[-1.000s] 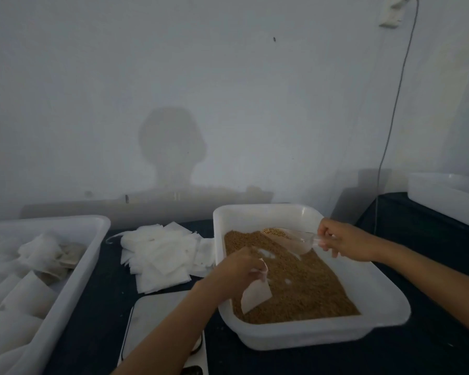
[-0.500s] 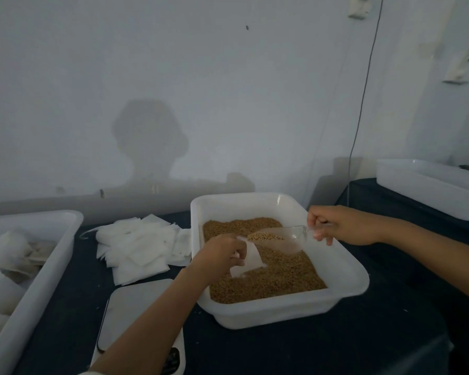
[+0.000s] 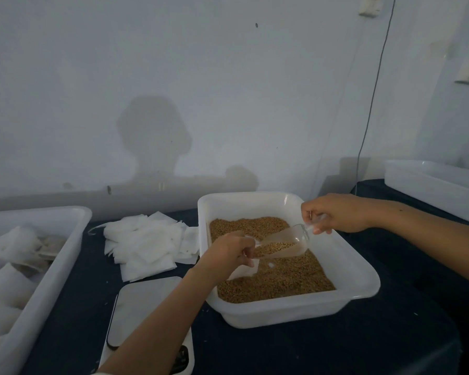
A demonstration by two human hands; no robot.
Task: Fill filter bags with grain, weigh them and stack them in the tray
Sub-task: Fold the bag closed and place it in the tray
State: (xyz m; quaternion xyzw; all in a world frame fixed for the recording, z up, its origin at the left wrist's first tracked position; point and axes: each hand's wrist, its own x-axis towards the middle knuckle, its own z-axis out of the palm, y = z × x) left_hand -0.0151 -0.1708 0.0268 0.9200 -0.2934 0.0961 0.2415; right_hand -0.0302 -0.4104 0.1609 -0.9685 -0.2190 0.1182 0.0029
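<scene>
Looking down over a dark blue cloth-covered table (image 3: 322, 347), the view takes in a person's two bare forearms reaching in from the near edge. Nearest, at centre left, sits a flat digital kitchen scale with a steel plate and white body (image 3: 144, 307), partly hidden by the left forearm that crosses above it. Along the near left edge stands a large white plastic tray (image 3: 52, 272), holding stacked white filter bags that look filled (image 3: 8, 282).

Just beyond the scale, right of centre, is a white rectangular plastic tub (image 3: 358, 282) holding a bed of golden-brown grain (image 3: 279, 280). Over the grain, the left hand (image 3: 228, 253) has its fingers curled around the mouth of a small white paper filter bag (image 3: 243, 270), which hangs down from the fist, its lower corner just above or touching the grain; which of the two cannot be told. The right hand (image 3: 333, 213), over the tub's far right rim, pinches the handle of a clear plastic scoop (image 3: 282, 244). The scoop tilts down to the left with some grain inside, its lip meeting the bag's opening at the left hand.

To the left of the tub, between it and the tray, lies a loose heap of flat, empty white filter bags (image 3: 146, 244) on the cloth. Far right, another white plastic tray (image 3: 433, 190) rests on a dark surface. Behind everything rises a pale wall (image 3: 228, 90) with the person's shadow on it, and a thin dark cable (image 3: 374, 90) hangs down at the right.
</scene>
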